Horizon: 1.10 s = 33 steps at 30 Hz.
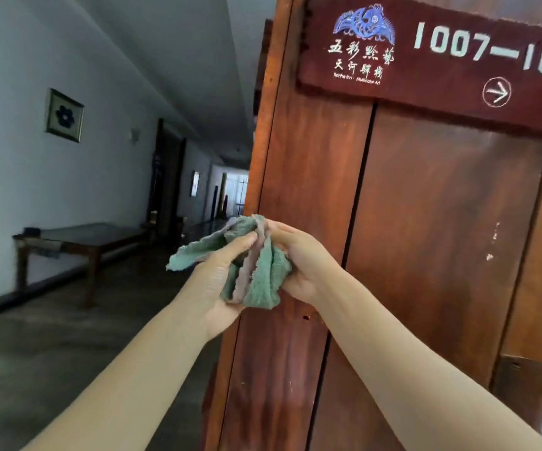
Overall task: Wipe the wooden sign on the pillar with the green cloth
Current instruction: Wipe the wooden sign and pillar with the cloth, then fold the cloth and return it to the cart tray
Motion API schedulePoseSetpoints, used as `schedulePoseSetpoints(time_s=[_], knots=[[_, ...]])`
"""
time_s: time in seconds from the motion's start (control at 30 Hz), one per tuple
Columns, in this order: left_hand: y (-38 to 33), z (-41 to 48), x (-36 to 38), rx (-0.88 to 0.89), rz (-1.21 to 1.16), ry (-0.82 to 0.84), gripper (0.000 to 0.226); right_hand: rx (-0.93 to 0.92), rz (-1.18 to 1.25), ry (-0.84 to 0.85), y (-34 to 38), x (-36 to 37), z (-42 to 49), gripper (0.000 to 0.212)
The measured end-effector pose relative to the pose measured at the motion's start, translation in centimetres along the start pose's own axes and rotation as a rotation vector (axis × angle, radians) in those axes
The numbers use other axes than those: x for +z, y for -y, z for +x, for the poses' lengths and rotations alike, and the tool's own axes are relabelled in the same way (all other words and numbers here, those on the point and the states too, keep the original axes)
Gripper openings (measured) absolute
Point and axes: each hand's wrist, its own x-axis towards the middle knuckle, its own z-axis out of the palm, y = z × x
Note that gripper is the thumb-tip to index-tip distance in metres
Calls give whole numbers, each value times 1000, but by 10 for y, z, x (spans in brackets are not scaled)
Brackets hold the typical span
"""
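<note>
Green cloth point(256, 271) bunched between both hands, left hand point(212, 281) and right hand point(302, 258) gripping it; wooden sign point(442, 60) way above them on the pillar point(393, 222), bench point(81, 239) off left.

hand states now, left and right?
Left hand: closed on the bunched green cloth, gripping its left side.
Right hand: closed on the same cloth, gripping its right side. Cloth is well below the dark red wooden sign.

Both bare forearms rise from the lower frame and meet at centre. The left hand point(217, 281) and right hand point(298, 258) face each other, fingers curled, both gripping the bunched cloth point(256, 275) between them.
</note>
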Motion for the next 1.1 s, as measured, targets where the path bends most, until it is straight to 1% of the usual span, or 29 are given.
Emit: schedulePoseSetpoints(time_s=[0.07,0.13,0.17,0.27,0.4,0.47,0.53,0.57,0.63,0.7,0.77,0.83,0.9,0.93,0.97,1.03,1.1], knots=[[14,-12,-17,-71,58,-33,36,93,94,-23,-33,-5,-17,25],[40,-31,-40,-139,164,-103,43,195,144,-56,-67,-10,-40,31],[52,-46,-48,-169,213,-132,40,240,164,-49,-84,-12,-54,34],[81,-98,-61,-308,165,-201,25,325,117,-29,-133,-18,-98,49],[121,-159,-87,-402,110,-247,17,351,-9,153,-179,-28,-161,46],[144,-191,-96,-506,63,-256,22,414,54,216,-195,-37,-191,58],[173,-224,-102,-598,-34,-324,30,501,123,284,-210,-46,-219,73],[188,-240,-104,-630,-70,-356,33,546,109,317,-220,-49,-233,80],[217,-271,-111,-667,-148,-421,40,619,-24,352,-239,-49,-260,98],[242,-301,-114,-679,-214,-503,45,658,-162,360,-254,-44,-282,110],[260,-332,-116,-652,-283,-556,51,665,-259,383,-261,-34,-301,116],[269,-358,-120,-610,-360,-547,61,663,-376,439,-265,-21,-319,121],[270,-381,-123,-568,-404,-480,71,654,-459,479,-269,-4,-333,121],[270,-391,-125,-542,-411,-437,71,653,-478,474,-270,4,-337,118],[269,-400,-127,-507,-404,-402,65,667,-464,466,-270,12,-341,116],[267,-420,-131,-434,-386,-353,48,716,-365,474,-270,26,-343,113],[262,-441,-141,-401,-418,-405,43,735,-252,482,-265,40,-342,109]])
